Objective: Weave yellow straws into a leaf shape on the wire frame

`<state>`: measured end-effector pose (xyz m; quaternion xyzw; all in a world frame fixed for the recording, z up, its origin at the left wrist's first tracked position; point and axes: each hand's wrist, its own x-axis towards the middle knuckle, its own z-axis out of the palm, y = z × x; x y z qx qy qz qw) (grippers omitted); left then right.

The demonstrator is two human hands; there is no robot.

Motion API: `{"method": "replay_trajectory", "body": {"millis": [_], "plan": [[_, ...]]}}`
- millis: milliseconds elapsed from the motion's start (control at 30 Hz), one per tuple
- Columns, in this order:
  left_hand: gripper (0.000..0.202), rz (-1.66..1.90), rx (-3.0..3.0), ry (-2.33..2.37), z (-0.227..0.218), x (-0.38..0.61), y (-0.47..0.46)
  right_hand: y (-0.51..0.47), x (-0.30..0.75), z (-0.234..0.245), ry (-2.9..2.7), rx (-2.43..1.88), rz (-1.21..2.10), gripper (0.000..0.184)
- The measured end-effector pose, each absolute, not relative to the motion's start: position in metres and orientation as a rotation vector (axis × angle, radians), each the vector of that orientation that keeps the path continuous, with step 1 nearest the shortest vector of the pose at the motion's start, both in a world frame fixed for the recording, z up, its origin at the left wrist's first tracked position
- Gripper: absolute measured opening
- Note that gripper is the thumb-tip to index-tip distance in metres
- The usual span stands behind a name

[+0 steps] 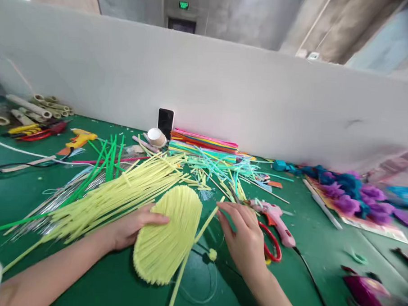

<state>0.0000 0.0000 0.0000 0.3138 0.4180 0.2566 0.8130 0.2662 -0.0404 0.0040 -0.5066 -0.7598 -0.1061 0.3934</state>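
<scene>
My left hand [133,224] grips a rounded, flat yellow pad [168,237] by its left edge, thumb on top. The pad looks built from rows of pipe cleaners laid side by side. At its right edge, the fingertips of my right hand [242,236] pinch the upper end of a yellow pipe cleaner [206,225]. Another length of yellow stem runs down from the pad to the lower frame edge. Near my right wrist lie red-handled scissors [272,246], partly covered by the hand. A small yellow ball [212,254] with a thin thread sits between pad and hand.
A pink glue gun [278,224] lies right, its cord trailing forward. Loose yellow pipe cleaners [121,194] spread left, near a yellow glue gun [79,139]. Behind are a paper cup [156,137], a phone [165,122] and a grey partition [207,85]. Purple flowers [354,198] stand right.
</scene>
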Motion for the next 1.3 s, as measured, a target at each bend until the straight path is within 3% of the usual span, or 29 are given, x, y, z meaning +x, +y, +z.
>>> {"method": "replay_trajectory", "body": {"millis": [367,700,900,1033,1300], "plan": [[0.046,0.549,0.698,0.837,0.001,-0.002,-0.001,-0.055,0.245,0.002,-1.968,-1.122,0.278,0.021],[0.047,0.554,0.679,0.844,-0.002,-0.005,0.001,-0.046,0.249,0.0,-1.847,-1.361,0.164,0.034],[0.044,0.525,0.723,0.789,-0.003,-0.006,0.002,-0.046,0.254,0.007,-1.633,-1.488,0.698,0.04],[0.043,0.494,0.757,0.795,-0.004,-0.008,0.003,-0.047,0.254,0.013,-1.665,-1.498,0.823,0.053],[0.049,0.473,0.774,0.85,0.001,-0.01,0.001,-0.045,0.248,0.009,-1.556,-1.454,1.066,0.045]]}}
